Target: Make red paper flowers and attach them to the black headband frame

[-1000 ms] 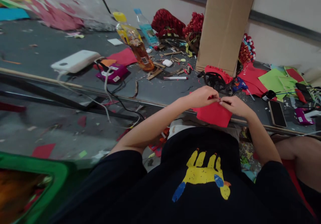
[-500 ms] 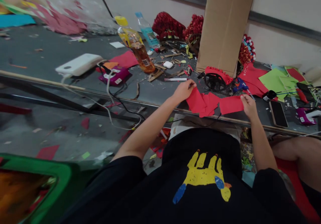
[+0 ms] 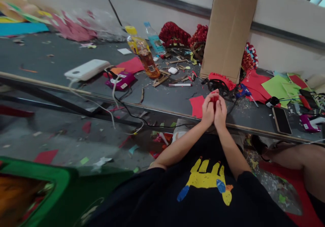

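Note:
At the table's front edge my left hand and my right hand are pressed together, fingers curved inward around red paper. Only a little of that paper shows between the fingers; its shape is hidden. Just left of my left hand, a flat red paper sheet lies on the table. Behind my hands is a black-framed piece with a red fringed edge. A blue glue gun lies to the right of it.
A cardboard sheet leans on the wall. Leftward stand a yellow-capped bottle and a white power bank with cables. A marker lies behind; a phone is at right. A green bin stands lower left; another person's leg is at right.
My hands were apart, each on red paper, with several pieces spread between them. They have come together, closing around red paper. One sheet now lies flat on the left.

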Action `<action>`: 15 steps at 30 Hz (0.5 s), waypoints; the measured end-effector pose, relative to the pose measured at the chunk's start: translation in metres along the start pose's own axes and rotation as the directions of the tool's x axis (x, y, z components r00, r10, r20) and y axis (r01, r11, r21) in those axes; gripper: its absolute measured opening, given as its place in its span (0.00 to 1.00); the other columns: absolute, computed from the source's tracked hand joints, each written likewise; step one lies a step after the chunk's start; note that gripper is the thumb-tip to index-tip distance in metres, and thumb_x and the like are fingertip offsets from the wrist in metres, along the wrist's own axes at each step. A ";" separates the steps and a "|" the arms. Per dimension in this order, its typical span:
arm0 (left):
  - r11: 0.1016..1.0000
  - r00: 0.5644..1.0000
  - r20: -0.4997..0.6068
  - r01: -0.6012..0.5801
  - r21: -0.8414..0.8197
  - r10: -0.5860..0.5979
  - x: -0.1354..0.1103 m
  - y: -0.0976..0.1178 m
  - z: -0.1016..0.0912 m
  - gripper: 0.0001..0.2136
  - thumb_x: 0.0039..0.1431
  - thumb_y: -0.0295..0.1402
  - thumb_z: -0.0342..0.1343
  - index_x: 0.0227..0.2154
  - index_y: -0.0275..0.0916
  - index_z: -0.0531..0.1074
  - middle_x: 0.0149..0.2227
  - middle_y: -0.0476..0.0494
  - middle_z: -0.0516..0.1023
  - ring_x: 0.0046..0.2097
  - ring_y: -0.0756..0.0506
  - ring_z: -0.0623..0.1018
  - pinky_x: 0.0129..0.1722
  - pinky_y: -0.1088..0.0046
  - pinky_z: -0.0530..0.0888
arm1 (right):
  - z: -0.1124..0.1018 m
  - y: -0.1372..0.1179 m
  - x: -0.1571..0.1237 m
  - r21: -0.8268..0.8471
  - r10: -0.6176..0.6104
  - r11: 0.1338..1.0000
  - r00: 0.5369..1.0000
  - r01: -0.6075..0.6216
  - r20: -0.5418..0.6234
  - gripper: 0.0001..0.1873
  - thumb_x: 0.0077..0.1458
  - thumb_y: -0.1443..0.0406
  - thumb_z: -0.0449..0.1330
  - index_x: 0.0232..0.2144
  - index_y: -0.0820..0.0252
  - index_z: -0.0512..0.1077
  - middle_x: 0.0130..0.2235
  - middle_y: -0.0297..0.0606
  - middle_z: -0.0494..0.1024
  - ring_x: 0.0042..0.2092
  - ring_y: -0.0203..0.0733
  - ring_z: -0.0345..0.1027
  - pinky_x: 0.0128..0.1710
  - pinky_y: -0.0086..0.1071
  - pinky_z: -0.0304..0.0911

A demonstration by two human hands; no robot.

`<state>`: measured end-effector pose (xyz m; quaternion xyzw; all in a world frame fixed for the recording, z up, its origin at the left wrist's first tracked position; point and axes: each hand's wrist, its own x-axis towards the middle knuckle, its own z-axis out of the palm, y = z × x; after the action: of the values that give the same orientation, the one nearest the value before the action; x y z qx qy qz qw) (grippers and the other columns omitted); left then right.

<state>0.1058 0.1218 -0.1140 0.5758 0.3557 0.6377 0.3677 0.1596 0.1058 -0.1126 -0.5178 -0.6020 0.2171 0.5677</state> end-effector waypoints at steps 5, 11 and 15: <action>0.902 0.917 -0.105 0.350 -0.254 -0.385 0.032 -0.010 -0.023 0.12 0.60 0.39 0.38 0.39 0.40 0.63 0.27 0.48 0.68 0.27 0.51 0.70 0.31 0.75 0.70 | 0.012 -0.009 -0.024 -0.213 -0.181 0.961 0.983 0.179 0.009 0.24 0.63 0.57 0.41 0.57 0.53 0.61 0.59 0.46 0.59 0.63 0.47 0.51 0.62 0.47 0.50; 0.799 0.863 0.115 0.501 -0.333 -0.493 0.039 -0.012 -0.036 0.21 0.64 0.45 0.28 0.21 0.41 0.54 0.14 0.55 0.43 0.16 0.52 0.52 0.18 0.75 0.61 | 0.022 -0.013 -0.019 -0.081 -0.148 0.985 0.986 0.154 0.076 0.26 0.64 0.59 0.39 0.63 0.54 0.50 0.63 0.48 0.54 0.66 0.48 0.46 0.63 0.49 0.48; 0.902 0.916 0.143 0.397 -0.173 -0.376 0.032 -0.020 -0.030 0.24 0.65 0.49 0.30 0.32 0.39 0.65 0.18 0.51 0.59 0.21 0.50 0.66 0.25 0.72 0.70 | 0.019 -0.017 -0.014 -0.054 -0.164 0.984 0.984 0.168 0.072 0.26 0.65 0.57 0.37 0.62 0.55 0.51 0.64 0.47 0.54 0.66 0.46 0.46 0.64 0.47 0.49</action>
<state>0.0752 0.1583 -0.1186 0.4873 0.3775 0.5530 0.5606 0.1338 0.0933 -0.1098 -0.4749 -0.6680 0.1683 0.5476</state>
